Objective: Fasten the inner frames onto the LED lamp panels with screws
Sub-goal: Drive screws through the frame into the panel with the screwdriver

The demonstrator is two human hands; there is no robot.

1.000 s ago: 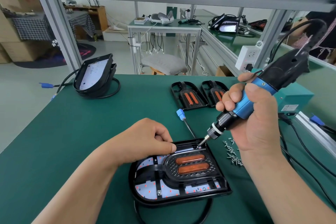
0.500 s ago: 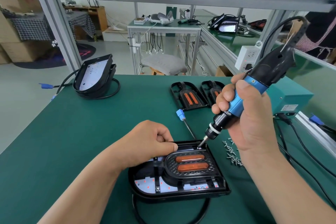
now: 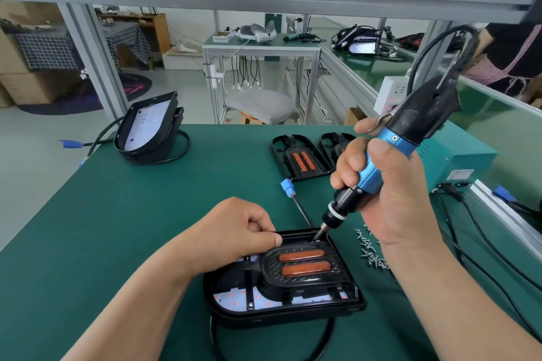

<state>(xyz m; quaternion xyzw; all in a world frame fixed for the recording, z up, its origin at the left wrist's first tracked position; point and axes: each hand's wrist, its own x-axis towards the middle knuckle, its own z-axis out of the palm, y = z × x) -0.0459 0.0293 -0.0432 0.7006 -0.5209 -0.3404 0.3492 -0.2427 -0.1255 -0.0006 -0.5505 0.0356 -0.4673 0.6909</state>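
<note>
While right hand [image 3: 390, 199] grips driver [image 3: 394, 142], bit at frame [image 3: 302, 268] far edge, left hand [image 3: 234, 231] clamps panel [image 3: 281, 313] rim; panel lies on bench [image 3: 140, 214], near side. Step judged: driving screw. Next: bit square, screw seated flush.

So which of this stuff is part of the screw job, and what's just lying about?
Job: screwdriver in right hand, left hand on panel, inner frame, screws, spare frames, stacked panels.
Idle: power box, socket, stool.
</note>
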